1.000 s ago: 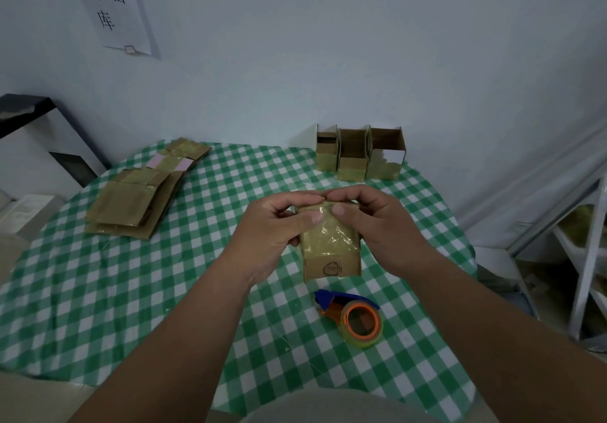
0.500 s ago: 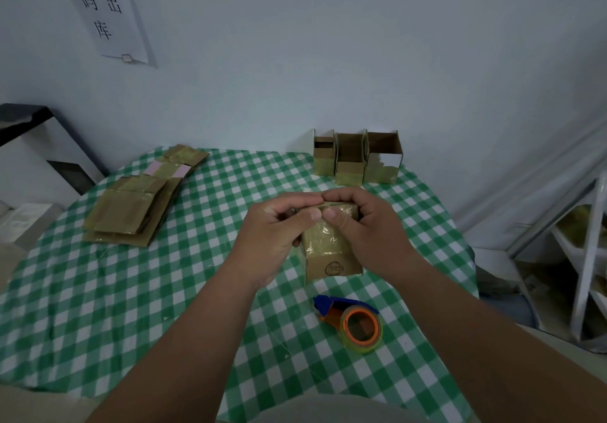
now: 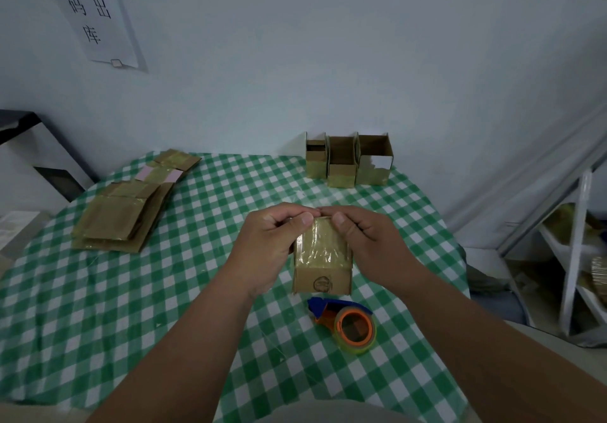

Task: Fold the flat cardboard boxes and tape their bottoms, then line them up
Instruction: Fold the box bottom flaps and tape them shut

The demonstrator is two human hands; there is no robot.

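Since a second ago the thumbs have slid up to the top edge of the box (image 3: 322, 258), now pressing there; judged, the tape is being smoothed down, so this bottom is nearly sealed. Left hand (image 3: 269, 245) and right hand (image 3: 364, 242) both curl round the box's upper corners, box between them, held over the table (image 3: 98, 307) middle. Tape dispenser (image 3: 348, 322) lies just nearer the table's near edge. Three folded boxes (image 3: 348, 163) stand at the far edge; flat boxes (image 3: 121, 215) lie stacked at the far-left edge.
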